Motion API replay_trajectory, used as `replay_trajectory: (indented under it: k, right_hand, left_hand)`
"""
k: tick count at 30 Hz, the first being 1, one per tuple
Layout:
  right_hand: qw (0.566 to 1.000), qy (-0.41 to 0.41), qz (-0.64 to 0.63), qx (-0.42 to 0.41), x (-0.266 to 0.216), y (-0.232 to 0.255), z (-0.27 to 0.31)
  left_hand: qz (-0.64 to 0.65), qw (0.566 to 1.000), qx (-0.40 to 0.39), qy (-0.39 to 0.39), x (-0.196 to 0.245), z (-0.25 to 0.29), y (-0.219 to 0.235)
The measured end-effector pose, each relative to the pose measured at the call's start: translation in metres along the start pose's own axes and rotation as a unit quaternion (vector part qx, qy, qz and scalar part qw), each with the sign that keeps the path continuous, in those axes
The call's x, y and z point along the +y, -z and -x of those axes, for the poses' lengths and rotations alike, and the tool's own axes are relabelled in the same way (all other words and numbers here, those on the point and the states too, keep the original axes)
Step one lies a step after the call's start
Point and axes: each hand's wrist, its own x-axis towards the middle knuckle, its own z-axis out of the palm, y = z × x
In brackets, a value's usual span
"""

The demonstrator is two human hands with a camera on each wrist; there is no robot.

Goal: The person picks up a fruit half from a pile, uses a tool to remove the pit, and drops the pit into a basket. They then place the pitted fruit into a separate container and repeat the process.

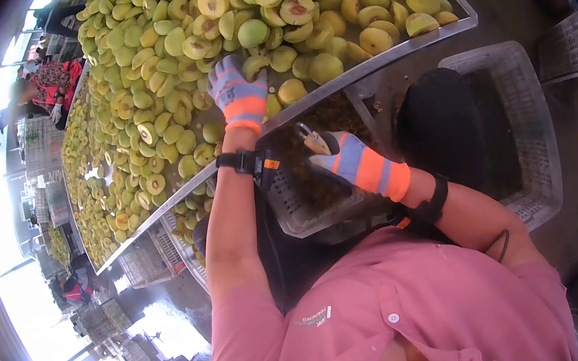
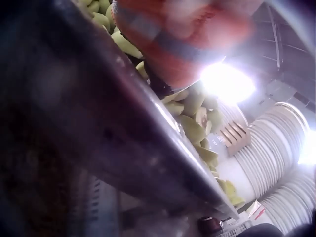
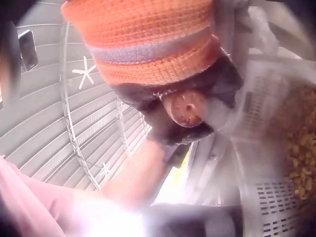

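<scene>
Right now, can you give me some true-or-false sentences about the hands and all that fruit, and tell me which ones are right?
1. The left hand reaches into the pile of halved green-yellow fruit on the metal table. True.
2. The right hand holds a small tool over a pale plastic crate. True.
3. Both hands are bare. False: each wears a striped orange, grey-blue knit glove.
4. The crate under the right hand is filled with whole green fruit. False: it holds brownish scraps, seemingly pits.
5. The person wears a pink shirt. True.
6. The table holds only a few fruit. False: fruit halves cover it.
</scene>
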Motion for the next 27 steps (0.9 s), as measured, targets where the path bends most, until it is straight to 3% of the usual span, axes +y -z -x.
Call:
replay_trajectory:
  k: [1, 3, 4, 5, 8, 10, 12, 14, 16, 17, 18, 19, 22, 24, 26, 27]
  right_hand:
    - [1.000, 0.020, -0.012, 0.012, -0.002, -0.001, 0.001]
    - [0.993, -0.024, -0.110, 0.016, -0.009, 0.004, -0.002]
    - [0.986, -0.044, -0.159, 0.017, -0.013, 0.005, -0.006]
    - [0.984, -0.019, -0.173, 0.046, -0.013, 0.002, -0.009]
    - [0.980, -0.034, -0.197, 0.022, -0.034, 0.001, -0.005]
    - [0.988, -0.043, -0.141, 0.043, -0.049, -0.002, 0.003]
    - [0.992, -0.010, -0.119, 0.047, -0.034, -0.001, -0.005]
    - [0.992, -0.053, -0.107, 0.031, -0.044, 0.007, -0.004]
    - [0.995, -0.059, -0.080, 0.000, -0.056, 0.010, 0.000]
    - [0.997, -0.045, -0.062, -0.021, -0.061, 0.008, 0.003]
    - [0.997, -0.036, -0.050, -0.037, -0.059, 0.006, 0.004]
    - [0.998, -0.027, -0.037, -0.053, -0.058, 0.004, 0.004]
    - [0.999, 0.025, 0.014, -0.031, -0.033, 0.005, -0.008]
    - [0.990, 0.113, 0.079, 0.038, -0.011, 0.002, -0.018]
    - [0.984, 0.104, 0.141, 0.040, -0.007, 0.003, -0.016]
    - [0.979, 0.100, 0.172, 0.039, -0.004, 0.002, -0.014]
  left_hand:
    - [0.027, 0.996, 0.087, -0.026, 0.002, 0.009, 0.005]
    - [0.246, 0.966, 0.072, 0.021, -0.005, 0.023, 0.013]
    - [0.350, 0.933, 0.065, 0.043, -0.009, 0.030, 0.019]
    - [0.479, 0.873, 0.052, 0.075, 0.010, 0.045, 0.039]
    - [0.615, 0.759, 0.019, 0.213, 0.032, 0.088, 0.048]
    - [0.577, 0.796, -0.008, 0.183, 0.046, 0.111, 0.047]
    - [0.604, 0.767, -0.004, 0.217, 0.051, 0.126, 0.050]
    - [0.635, 0.738, -0.015, 0.227, 0.050, 0.133, 0.061]
    - [0.575, 0.808, -0.021, 0.130, 0.040, 0.133, 0.069]
    - [0.484, 0.874, -0.025, 0.028, 0.031, 0.129, 0.073]
    - [0.424, 0.904, -0.033, -0.035, 0.026, 0.128, 0.074]
    - [0.365, 0.925, -0.032, -0.097, 0.022, 0.128, 0.075]
    - [0.322, 0.931, -0.040, -0.169, 0.018, 0.126, 0.067]
    - [0.326, 0.940, -0.002, -0.103, 0.016, 0.132, 0.055]
    - [0.393, 0.919, 0.022, -0.004, 0.017, 0.134, 0.049]
    - [0.331, 0.942, 0.045, -0.035, 0.015, 0.135, 0.051]
